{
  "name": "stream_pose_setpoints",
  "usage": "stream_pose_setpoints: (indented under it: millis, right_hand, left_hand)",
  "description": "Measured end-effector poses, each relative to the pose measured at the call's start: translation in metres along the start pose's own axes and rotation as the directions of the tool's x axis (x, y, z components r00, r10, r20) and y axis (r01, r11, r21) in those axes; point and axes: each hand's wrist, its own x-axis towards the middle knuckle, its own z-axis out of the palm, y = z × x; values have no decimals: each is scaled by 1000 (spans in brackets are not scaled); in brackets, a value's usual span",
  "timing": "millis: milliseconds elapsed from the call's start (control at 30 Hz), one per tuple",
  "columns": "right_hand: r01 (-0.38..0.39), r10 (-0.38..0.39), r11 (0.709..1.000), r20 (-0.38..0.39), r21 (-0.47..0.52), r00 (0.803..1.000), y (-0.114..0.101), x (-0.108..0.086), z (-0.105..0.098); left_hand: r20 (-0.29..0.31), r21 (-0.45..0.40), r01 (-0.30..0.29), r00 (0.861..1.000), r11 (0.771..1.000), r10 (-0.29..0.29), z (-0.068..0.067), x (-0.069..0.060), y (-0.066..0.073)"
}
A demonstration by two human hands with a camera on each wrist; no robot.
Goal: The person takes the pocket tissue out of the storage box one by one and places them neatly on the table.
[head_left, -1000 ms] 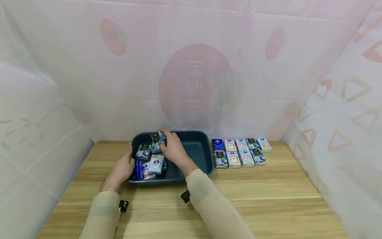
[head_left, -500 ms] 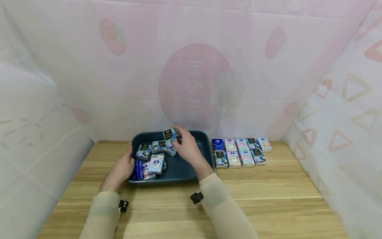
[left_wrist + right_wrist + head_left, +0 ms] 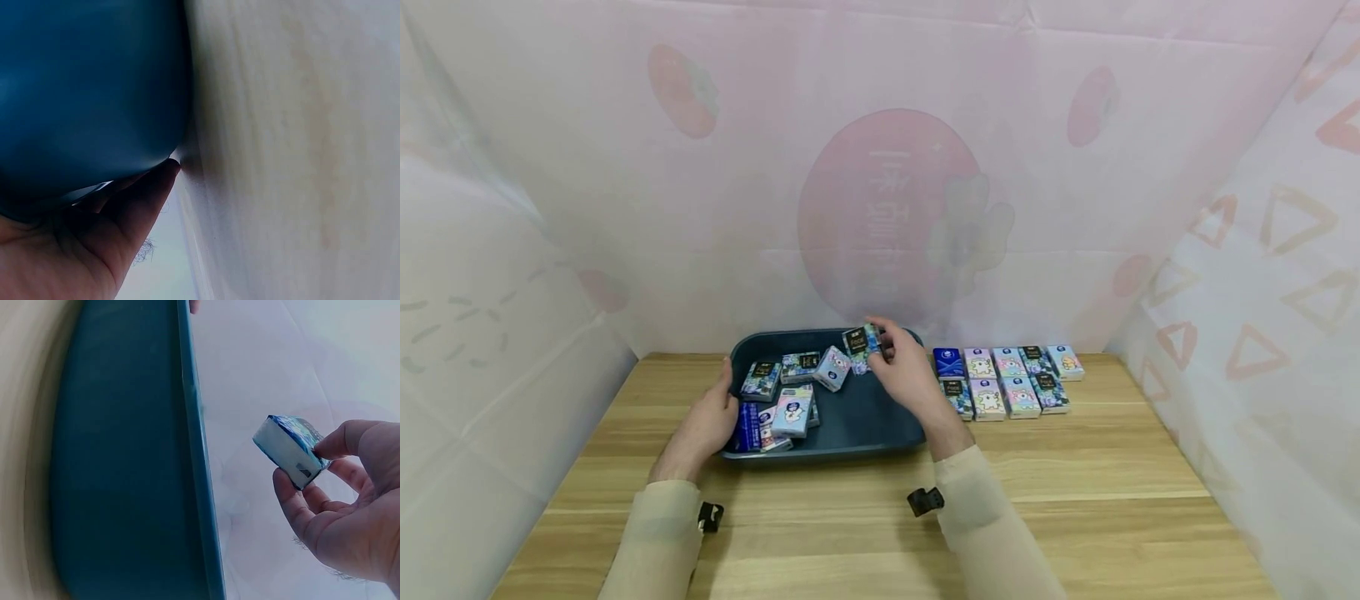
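Right hand (image 3: 910, 379): thumb and fingers clamped on a dark floral pack (image 3: 857, 340), held above the tray (image 3: 850, 417) toward its far edge, nearer the far right corner. Height over the rim uncertain. Right wrist view: pale end face exposed, thumb on the printed side, fingertips beneath.

Left hand (image 3: 703, 421) at the tray's left edge, thumb over the rim, fingers against the outer wall.

Loose packs (image 3: 793, 412) crowd the tray's left half, some overlapping, one tilted. Beyond its right edge, two rows of packs (image 3: 987, 400) along the table's (image 3: 1075, 475) far edge.

Handling, by judgement: light, slightly yielding, wrapper probably slick; will likely dent rather than break. Best hold: across the two broad faces near one end, pinched lightly, leaving the other end free.
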Motion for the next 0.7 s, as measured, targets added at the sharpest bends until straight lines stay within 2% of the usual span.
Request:
stream_pose_setpoints:
  millis: [400, 700]
  right_hand:
    - [-36, 35, 999, -77, -6, 996, 22, -9, -31]
    - [-93, 90, 995, -130, -22, 987, 39, -18, -62]
  left_hand:
    - [-1, 9, -3, 1000, 1000, 3, 0, 0, -2]
    - [-1, 6, 6, 1000, 1000, -6, 1, 0, -2]
